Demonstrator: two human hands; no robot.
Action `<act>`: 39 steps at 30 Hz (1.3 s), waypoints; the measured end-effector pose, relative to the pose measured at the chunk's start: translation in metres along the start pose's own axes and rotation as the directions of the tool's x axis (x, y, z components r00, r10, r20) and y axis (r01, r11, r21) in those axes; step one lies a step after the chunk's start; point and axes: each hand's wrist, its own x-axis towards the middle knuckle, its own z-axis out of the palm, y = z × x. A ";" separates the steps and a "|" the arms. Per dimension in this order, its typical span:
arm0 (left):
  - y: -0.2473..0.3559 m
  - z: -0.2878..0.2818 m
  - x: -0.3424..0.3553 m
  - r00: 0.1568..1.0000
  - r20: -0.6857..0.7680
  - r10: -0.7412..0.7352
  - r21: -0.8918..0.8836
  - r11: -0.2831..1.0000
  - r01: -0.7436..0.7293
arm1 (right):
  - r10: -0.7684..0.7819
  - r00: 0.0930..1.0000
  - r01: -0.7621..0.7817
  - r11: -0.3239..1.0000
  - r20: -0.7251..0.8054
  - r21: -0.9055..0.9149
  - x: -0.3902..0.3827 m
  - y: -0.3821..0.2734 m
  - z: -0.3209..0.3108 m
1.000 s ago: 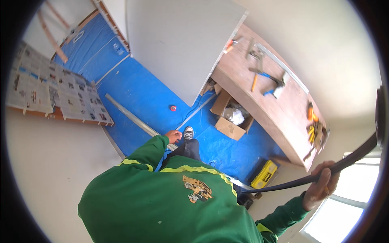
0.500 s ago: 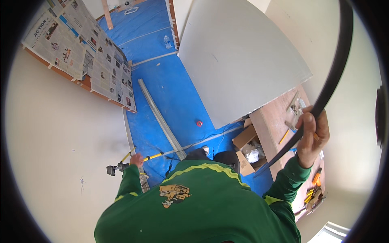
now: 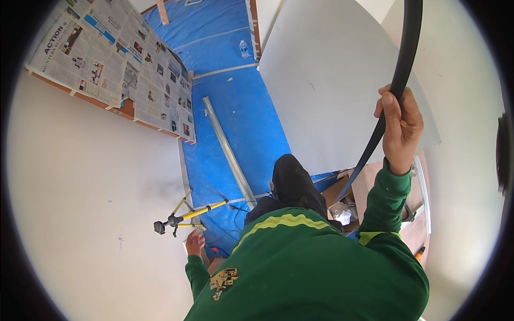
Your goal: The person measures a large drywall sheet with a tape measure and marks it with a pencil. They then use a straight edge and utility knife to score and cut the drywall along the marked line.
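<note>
My right hand [image 3: 400,125] is closed around a long black flexible strip [image 3: 408,51], which might be a hose. The strip bows out past the top of the view, and its lower part slants down left toward an open cardboard box [image 3: 336,192]. At the lower left my left hand [image 3: 195,244] hangs with loosely bent fingers and nothing seen in it. Beside that hand stands a yellow and black tripod [image 3: 195,213], close to the white wall; whether the two touch I cannot tell.
Blue sheeting [image 3: 249,125] covers the floor, where a long pale metal channel [image 3: 230,152] lies. A newspaper-covered panel [image 3: 115,69] is at the left. A large grey-white board [image 3: 342,75] leans over the workbench [image 3: 369,184]. A plastic bottle [image 3: 244,49] stands farther off.
My right hand and the black strip have shifted left and up in view. My left hand has dropped lower, below the tripod. One knee now shows raised in a step.
</note>
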 end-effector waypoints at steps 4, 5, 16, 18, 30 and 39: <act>0.108 0.085 0.045 0.978 0.126 0.168 0.033 0.984 -0.173 | 0.035 0.998 -0.038 0.997 0.048 0.064 0.026 0.035 0.043; 0.148 0.119 0.062 0.947 0.217 0.238 0.013 0.969 -0.246 | 0.041 0.998 -0.045 0.996 0.055 0.081 0.032 0.046 0.053; 0.525 0.500 0.079 0.073 0.993 0.095 -0.008 0.658 -0.753 | 0.222 0.969 -0.219 0.975 0.106 -0.042 0.094 0.153 0.142; 0.546 0.520 0.082 -0.023 0.998 0.057 -0.054 0.631 -0.774 | 0.199 0.969 -0.192 0.980 0.144 -0.059 0.117 0.172 0.166; 0.557 0.529 0.232 -0.047 0.932 0.358 -0.152 0.270 -0.951 | 0.309 0.878 -0.211 0.936 0.366 -0.283 0.150 0.265 0.328; 0.698 0.582 0.329 -0.038 0.999 -0.038 -0.007 0.598 -0.801 | 0.221 0.899 -0.432 0.590 -0.378 -0.682 0.200 0.237 0.250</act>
